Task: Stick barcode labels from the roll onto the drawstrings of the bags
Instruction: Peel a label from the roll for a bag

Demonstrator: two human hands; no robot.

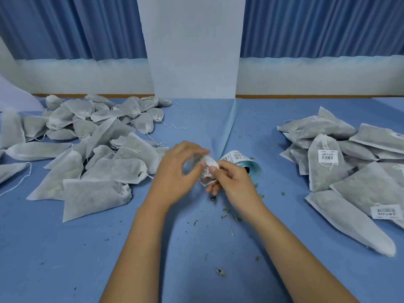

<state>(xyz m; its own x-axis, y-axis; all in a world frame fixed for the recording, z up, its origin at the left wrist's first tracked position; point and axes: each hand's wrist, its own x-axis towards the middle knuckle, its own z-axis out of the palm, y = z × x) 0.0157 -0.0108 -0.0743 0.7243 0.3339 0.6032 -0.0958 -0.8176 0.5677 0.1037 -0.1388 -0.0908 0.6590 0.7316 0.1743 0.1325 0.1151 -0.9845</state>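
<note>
White blurred bag (208,166) gripped by left hand (177,173) and right hand (232,182). One roll (244,164); two piles (98,169); two labels (328,155).

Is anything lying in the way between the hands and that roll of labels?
Nothing visible does. The label roll lies on the blue cover just behind the right hand, which with the left hand pinches a blurred white piece.

The left hand (175,173) and the right hand (235,182) are holding a blurred white piece (208,166) together, near the roll (244,164) on the table (153,248).
</note>
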